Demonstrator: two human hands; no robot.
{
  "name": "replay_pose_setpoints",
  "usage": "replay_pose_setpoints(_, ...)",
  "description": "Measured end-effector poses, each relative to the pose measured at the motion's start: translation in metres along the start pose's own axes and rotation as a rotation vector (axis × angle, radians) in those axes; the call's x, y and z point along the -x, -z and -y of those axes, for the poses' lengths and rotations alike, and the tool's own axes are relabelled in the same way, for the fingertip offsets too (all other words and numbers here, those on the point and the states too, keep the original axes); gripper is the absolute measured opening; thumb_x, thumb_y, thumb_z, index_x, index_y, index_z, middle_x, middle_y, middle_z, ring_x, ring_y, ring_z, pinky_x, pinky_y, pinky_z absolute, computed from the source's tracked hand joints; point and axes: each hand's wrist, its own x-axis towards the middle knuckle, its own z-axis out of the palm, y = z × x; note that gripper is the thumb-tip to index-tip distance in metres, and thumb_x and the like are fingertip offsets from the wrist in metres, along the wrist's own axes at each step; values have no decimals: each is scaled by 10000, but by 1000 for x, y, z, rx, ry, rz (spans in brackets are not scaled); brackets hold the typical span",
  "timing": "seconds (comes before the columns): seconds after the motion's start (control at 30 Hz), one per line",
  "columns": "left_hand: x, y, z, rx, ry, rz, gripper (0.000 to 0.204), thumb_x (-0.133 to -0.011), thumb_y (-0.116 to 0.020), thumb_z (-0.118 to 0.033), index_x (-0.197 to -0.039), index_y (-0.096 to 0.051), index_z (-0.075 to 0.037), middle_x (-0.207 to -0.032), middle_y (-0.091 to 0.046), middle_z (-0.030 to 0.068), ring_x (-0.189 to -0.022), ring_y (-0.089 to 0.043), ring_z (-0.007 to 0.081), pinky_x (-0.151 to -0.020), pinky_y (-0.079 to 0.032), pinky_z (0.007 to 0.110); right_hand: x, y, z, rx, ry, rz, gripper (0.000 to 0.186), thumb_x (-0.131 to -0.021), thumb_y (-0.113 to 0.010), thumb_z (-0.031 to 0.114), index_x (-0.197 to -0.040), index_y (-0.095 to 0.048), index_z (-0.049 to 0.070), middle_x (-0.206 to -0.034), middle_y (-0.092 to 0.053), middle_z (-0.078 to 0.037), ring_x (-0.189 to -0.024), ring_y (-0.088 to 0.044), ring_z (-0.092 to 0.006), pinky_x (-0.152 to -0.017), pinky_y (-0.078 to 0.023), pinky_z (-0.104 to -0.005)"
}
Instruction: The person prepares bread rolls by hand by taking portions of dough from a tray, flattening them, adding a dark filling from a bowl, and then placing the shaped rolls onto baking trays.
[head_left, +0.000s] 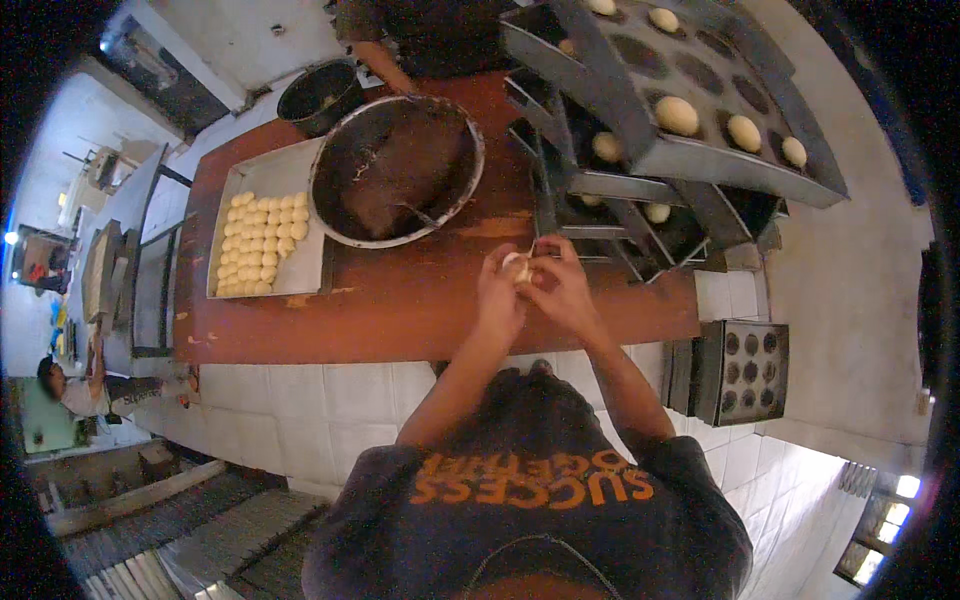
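Above the near right part of the brown table, my left hand (500, 292) and my right hand (562, 287) meet with their fingers closed around a small piece of pale dough (517, 269). What lies inside the dough is too small to make out. Left of my hands stands a large round basin (475, 165) holding a dark brown mass (410, 155), with a thin utensil (418, 214) resting in it. Farther left, a shallow rectangular tray (308, 265) carries rows of small pale dough balls (250, 240).
Metal moulding trays (735, 170) are stacked crosswise at the right, several cups holding dough balls (677, 116). Another cupped tray (752, 375) stands lower right. Beyond the table (400, 325), a co-worker's arm (385, 68) reaches to the basin near a black bucket (320, 97). Another person (90, 395) is far left.
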Motion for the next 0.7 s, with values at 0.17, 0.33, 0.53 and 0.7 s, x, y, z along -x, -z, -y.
replay_pose_setpoints(0.17,19,-27,58,-788,-207,136,380,-715,-665,-136,-1036,-489,-33,-941,-549,83,-828,-552,158,-678,-467,263,54,63,-25,-164,-268,113,268,-671,-666,132,-891,-562,20,-988,-563,-159,-897,-553,-311,-778,-445,-374)
replay_pose_setpoints(0.33,28,-58,103,-329,9,68,419,-728,-685,-185,-1047,-485,0,-937,-565,98,-817,-559,167,-686,-468,269,78,101,-27,6,-507,-45,305,-647,-667,169,-902,-558,41,-909,-580,-159,-908,-537,-323,-811,-404,-417)
replay_pose_setpoints(0.53,23,-87,138,-469,-108,-151,366,-747,-676,-224,-975,-522,17,-883,-582,90,-738,-542,141,-618,-451,264,92,105,-63,346,-165,-143,191,-676,-624,148,-808,-567,23,-823,-573,-157,-881,-523,-329,-814,-382,-445)
replay_pose_setpoints(0.7,29,-81,113,-454,-105,-36,291,-769,-645,-189,-983,-521,-36,-859,-574,57,-777,-536,146,-700,-434,284,73,104,-38,-58,-256,-212,96,-683,-609,89,-715,-563,12,-771,-567,-153,-817,-518,-338,-749,-412,-403)
